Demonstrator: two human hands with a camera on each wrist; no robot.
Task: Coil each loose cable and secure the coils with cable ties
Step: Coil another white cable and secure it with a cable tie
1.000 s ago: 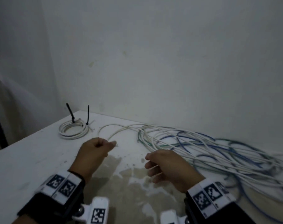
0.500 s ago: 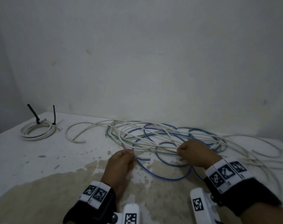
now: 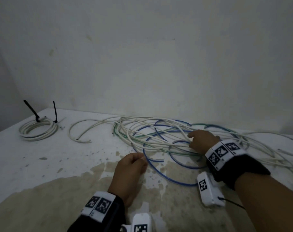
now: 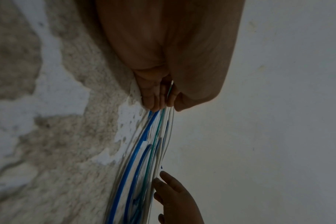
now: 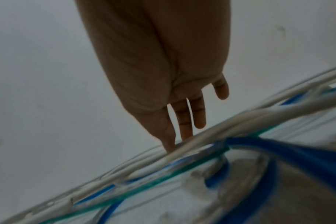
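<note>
The loose cables (image 3: 160,136) sprawl along the counter's (image 3: 42,164) back edge by the wall. The left hand (image 3: 130,166) pinches a thin cable end; the right hand (image 3: 201,141) rests straight fingers (image 5: 184,125) on the tangle. A tied coil (image 3: 37,131) sits far left, bare counter between.

Left hand (image 4: 163,84) at top centre pinches what looks like a green/white cable end; blue, green & white cables (image 4: 144,151) run down-frame past right hand (image 4: 175,197), fingers straight.
</note>
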